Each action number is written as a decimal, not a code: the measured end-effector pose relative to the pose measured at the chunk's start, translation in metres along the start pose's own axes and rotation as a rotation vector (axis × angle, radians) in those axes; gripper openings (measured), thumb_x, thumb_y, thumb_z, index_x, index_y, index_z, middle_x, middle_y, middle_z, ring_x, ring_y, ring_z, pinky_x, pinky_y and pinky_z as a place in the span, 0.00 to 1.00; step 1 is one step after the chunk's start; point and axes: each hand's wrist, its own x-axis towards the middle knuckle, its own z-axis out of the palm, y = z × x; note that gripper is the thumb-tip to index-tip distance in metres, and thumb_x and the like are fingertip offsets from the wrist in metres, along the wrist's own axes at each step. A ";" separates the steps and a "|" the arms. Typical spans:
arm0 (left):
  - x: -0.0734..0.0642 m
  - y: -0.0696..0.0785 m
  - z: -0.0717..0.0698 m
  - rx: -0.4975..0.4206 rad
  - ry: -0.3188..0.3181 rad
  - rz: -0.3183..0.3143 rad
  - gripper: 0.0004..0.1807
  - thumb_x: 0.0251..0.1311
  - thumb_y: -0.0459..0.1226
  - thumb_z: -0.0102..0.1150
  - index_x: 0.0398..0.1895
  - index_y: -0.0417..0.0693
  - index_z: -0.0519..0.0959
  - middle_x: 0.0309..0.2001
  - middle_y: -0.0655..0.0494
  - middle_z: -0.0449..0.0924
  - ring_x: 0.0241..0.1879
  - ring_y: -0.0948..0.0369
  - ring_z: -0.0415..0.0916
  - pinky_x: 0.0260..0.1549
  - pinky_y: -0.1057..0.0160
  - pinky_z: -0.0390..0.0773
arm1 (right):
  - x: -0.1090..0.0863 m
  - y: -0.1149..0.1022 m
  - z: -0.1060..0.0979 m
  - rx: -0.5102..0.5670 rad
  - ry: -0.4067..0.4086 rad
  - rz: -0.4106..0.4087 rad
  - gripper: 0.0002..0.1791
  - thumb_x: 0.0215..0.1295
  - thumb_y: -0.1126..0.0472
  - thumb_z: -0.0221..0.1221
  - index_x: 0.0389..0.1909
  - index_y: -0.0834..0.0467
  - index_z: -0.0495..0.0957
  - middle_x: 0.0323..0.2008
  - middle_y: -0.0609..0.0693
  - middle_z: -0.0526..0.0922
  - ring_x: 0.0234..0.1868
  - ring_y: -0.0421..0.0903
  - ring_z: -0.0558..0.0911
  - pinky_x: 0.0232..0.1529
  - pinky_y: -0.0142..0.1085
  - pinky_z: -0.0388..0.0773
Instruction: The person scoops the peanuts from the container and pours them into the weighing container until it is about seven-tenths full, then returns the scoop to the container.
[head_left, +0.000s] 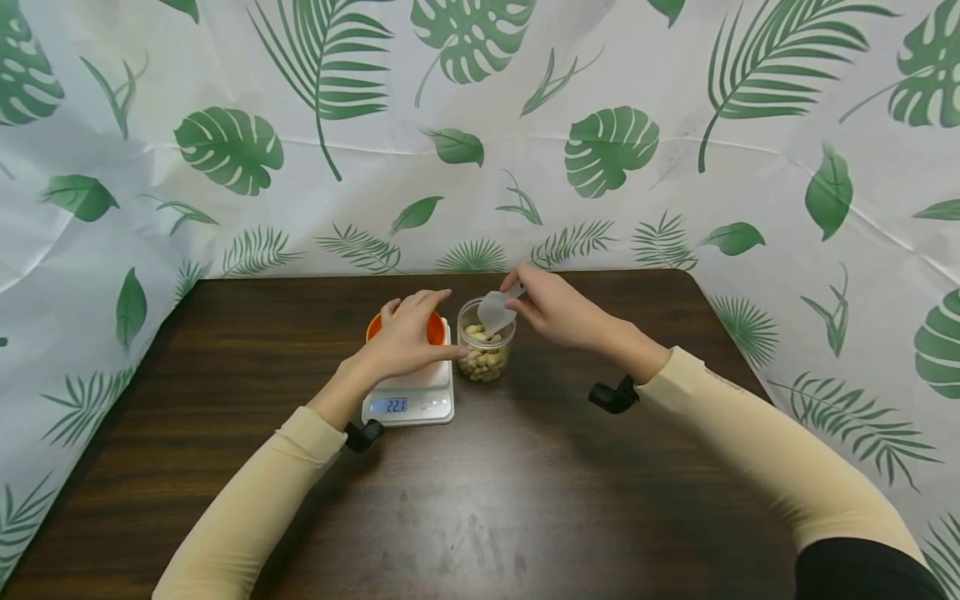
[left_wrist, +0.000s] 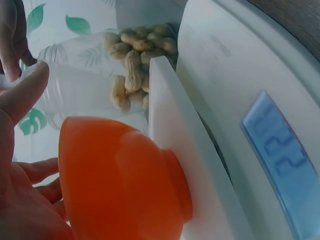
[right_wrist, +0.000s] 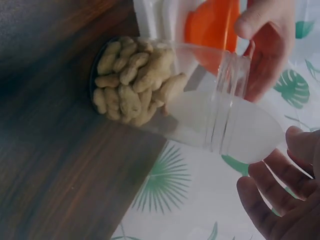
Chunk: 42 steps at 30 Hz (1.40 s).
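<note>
My right hand (head_left: 558, 308) pinches the handle of a translucent white scoop (head_left: 493, 313). In the right wrist view, the scoop (right_wrist: 195, 117) dips through the mouth of a clear jar (right_wrist: 187, 55), near the peanuts (right_wrist: 130, 82) in its lower part. My left hand (head_left: 405, 337) spreads over an orange bowl (left_wrist: 120, 175), its fingers beyond the bowl and its thumb reaching toward the jar's rim. Whether the thumb touches the jar I cannot tell. The bowl stands on a white kitchen scale (head_left: 412, 408), whose display reads about 22.1. My left hand hides the bowl's contents.
The jar stands on the dark wooden table (head_left: 480, 508), close beside the scale's right edge. Behind the table hangs a white backdrop (head_left: 540, 200) with green leaf prints. A small black camera mount (head_left: 613, 395) sits at my right wrist.
</note>
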 end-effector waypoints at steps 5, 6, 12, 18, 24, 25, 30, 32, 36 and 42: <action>0.008 0.005 0.005 0.008 -0.028 -0.005 0.54 0.55 0.60 0.73 0.79 0.46 0.61 0.74 0.49 0.66 0.73 0.50 0.59 0.68 0.34 0.44 | 0.005 -0.003 0.006 -0.049 -0.056 -0.026 0.09 0.76 0.67 0.57 0.52 0.66 0.72 0.48 0.60 0.79 0.46 0.54 0.81 0.45 0.47 0.79; 0.009 0.005 0.007 0.007 -0.034 -0.005 0.54 0.55 0.60 0.73 0.79 0.47 0.61 0.74 0.49 0.66 0.72 0.50 0.60 0.68 0.34 0.44 | 0.005 -0.003 0.007 -0.053 -0.065 -0.031 0.09 0.76 0.67 0.57 0.52 0.66 0.72 0.48 0.60 0.79 0.45 0.54 0.81 0.45 0.47 0.79; 0.015 0.008 0.014 0.013 -0.040 0.004 0.53 0.53 0.58 0.76 0.78 0.44 0.63 0.72 0.51 0.69 0.70 0.51 0.64 0.69 0.33 0.42 | 0.009 -0.006 0.010 -0.071 -0.109 -0.052 0.09 0.76 0.68 0.58 0.51 0.65 0.73 0.47 0.58 0.79 0.44 0.52 0.79 0.44 0.45 0.78; 0.019 0.013 0.016 0.019 -0.038 0.023 0.51 0.54 0.57 0.76 0.75 0.42 0.67 0.65 0.49 0.77 0.65 0.52 0.70 0.70 0.33 0.40 | 0.017 -0.004 0.014 -0.069 -0.184 -0.079 0.09 0.75 0.68 0.59 0.52 0.64 0.73 0.46 0.54 0.79 0.45 0.49 0.79 0.45 0.42 0.79; 0.022 0.013 0.017 0.024 -0.064 0.025 0.49 0.55 0.57 0.75 0.73 0.42 0.68 0.58 0.50 0.80 0.60 0.52 0.74 0.71 0.35 0.40 | 0.021 -0.003 0.008 -0.059 -0.242 -0.095 0.08 0.76 0.68 0.57 0.52 0.64 0.72 0.48 0.54 0.78 0.47 0.49 0.80 0.48 0.43 0.79; 0.023 0.012 0.017 0.022 -0.067 0.024 0.48 0.55 0.57 0.75 0.73 0.42 0.68 0.58 0.50 0.80 0.60 0.52 0.74 0.71 0.35 0.40 | 0.022 -0.004 0.007 -0.058 -0.257 -0.091 0.08 0.77 0.67 0.56 0.52 0.64 0.72 0.48 0.55 0.78 0.48 0.49 0.80 0.49 0.43 0.79; 0.023 0.011 0.015 0.003 -0.072 0.025 0.49 0.55 0.57 0.75 0.73 0.41 0.67 0.60 0.50 0.80 0.62 0.51 0.73 0.72 0.35 0.37 | 0.029 -0.003 0.010 -0.056 -0.288 -0.116 0.09 0.78 0.66 0.56 0.53 0.62 0.71 0.50 0.54 0.78 0.51 0.50 0.78 0.53 0.43 0.77; 0.023 0.010 0.015 -0.010 -0.071 0.028 0.48 0.55 0.57 0.75 0.73 0.41 0.67 0.59 0.50 0.80 0.62 0.51 0.73 0.72 0.35 0.37 | 0.031 -0.001 0.012 -0.034 -0.275 -0.132 0.09 0.77 0.65 0.56 0.53 0.62 0.72 0.49 0.53 0.78 0.50 0.49 0.78 0.51 0.43 0.77; 0.023 0.008 0.016 -0.025 -0.076 0.042 0.48 0.55 0.58 0.75 0.72 0.41 0.68 0.57 0.52 0.81 0.60 0.51 0.75 0.72 0.36 0.37 | 0.029 0.007 0.010 0.039 -0.206 -0.125 0.07 0.76 0.66 0.58 0.50 0.62 0.73 0.46 0.52 0.80 0.45 0.47 0.81 0.45 0.41 0.80; 0.023 0.006 0.017 -0.023 -0.083 0.052 0.48 0.55 0.58 0.75 0.72 0.41 0.68 0.56 0.53 0.82 0.59 0.53 0.76 0.72 0.36 0.38 | 0.026 0.012 0.014 0.052 -0.179 -0.098 0.07 0.76 0.66 0.58 0.50 0.62 0.73 0.47 0.53 0.81 0.46 0.47 0.82 0.45 0.40 0.81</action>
